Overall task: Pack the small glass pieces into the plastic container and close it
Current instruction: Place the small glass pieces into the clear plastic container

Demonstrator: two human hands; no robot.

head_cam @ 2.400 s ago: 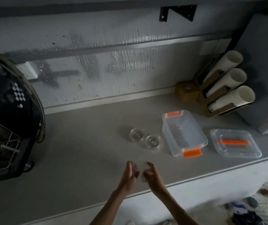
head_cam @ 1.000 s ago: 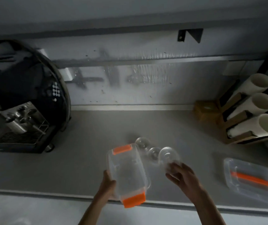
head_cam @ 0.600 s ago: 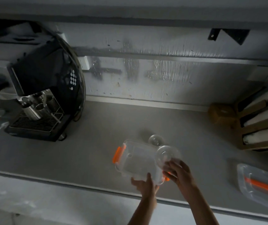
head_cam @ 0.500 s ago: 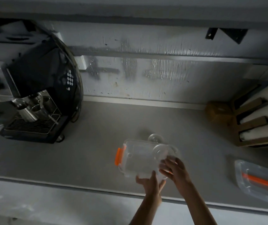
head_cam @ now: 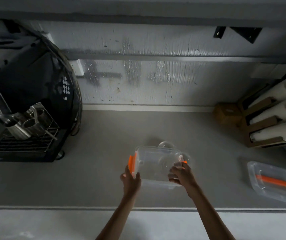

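Note:
A clear plastic container (head_cam: pixel 151 168) with orange latches lies lengthwise across the counter's middle. My left hand (head_cam: pixel 130 179) grips its left end by the orange latch. My right hand (head_cam: pixel 180 174) is at its right end, fingers curled on the rim. A small round glass piece (head_cam: pixel 164 162) shows through the clear walls, seemingly inside near the right end. Another glass piece (head_cam: pixel 165 144) sits on the counter just behind the container, and a third (head_cam: pixel 187 155) peeks out at its right end. The clear lid (head_cam: pixel 275 182) with an orange strip lies on the counter far right.
A black espresso machine (head_cam: pixel 29 94) with a metal drip grate fills the left side. Cardboard holders with white rolls (head_cam: pixel 277 110) and a small brown box (head_cam: pixel 227 113) stand at the back right. The counter's front edge (head_cam: pixel 69 207) runs just below my wrists.
The glass piece my right hand held over the container has left my fingers and shows inside it. My left hand shifted from the near wall to the left latch; my right hand took the right end.

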